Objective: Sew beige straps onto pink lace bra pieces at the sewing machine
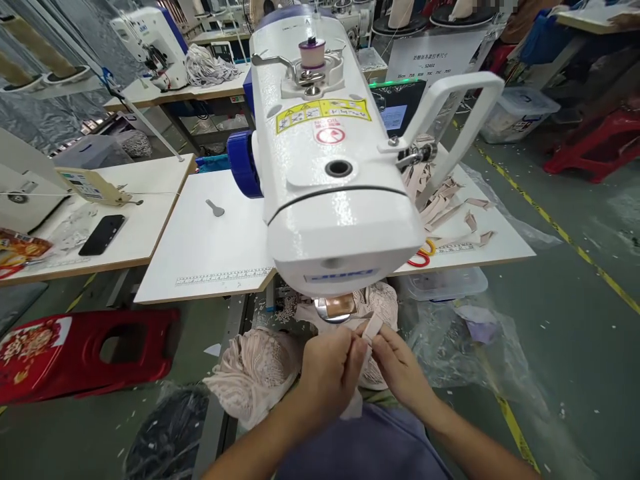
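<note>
A white sewing machine (325,160) fills the middle of the view, seen from above its head. Just below its front end, my left hand (333,373) and my right hand (400,370) meet and pinch a small beige fabric strip (373,328) between their fingertips. Both hands are closed on it. Beige lace fabric (255,373) lies bunched under and to the left of my hands, over my lap.
More beige strips (445,207) and red-handled scissors (423,255) lie on the white table (210,247) right of the machine. A black phone (102,234) rests on the left table. A red stool (85,350) stands at lower left; plastic bags (470,340) lie at right.
</note>
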The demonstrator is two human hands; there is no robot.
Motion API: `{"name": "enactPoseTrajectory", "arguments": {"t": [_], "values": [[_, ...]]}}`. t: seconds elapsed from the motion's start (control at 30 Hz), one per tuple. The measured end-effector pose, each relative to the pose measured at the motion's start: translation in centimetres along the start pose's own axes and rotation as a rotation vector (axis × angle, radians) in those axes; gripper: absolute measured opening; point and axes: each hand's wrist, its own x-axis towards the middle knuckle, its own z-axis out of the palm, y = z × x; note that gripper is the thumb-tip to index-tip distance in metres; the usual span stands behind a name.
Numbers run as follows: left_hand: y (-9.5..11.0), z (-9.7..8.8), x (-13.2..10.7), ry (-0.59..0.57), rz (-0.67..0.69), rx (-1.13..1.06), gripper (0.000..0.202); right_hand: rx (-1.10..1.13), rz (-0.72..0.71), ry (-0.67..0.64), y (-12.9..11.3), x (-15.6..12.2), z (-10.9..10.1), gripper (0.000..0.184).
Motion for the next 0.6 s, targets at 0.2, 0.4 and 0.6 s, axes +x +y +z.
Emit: {"name": "enactPoseTrajectory", "arguments": {"t": [0.2,0.4,0.6], "values": [[-0.2,-0.4,0.8,0.151,-0.272,-0.173,0.037,-0.098,0.030,0.119,-3.3,3.9,-0.6,0.031],[-2.2,-1.9,0.7,0.265,0.127,0.399,0.024,-0.390,-0.089,0.077,-4.2,8.8,-2.2,0.020],[-2.5,-2.5,1.5,0.297,0.205,0.656,0.036,-0.516,-0.196,-0.025,-4.2,11.2,-2.2,0.007]]}}
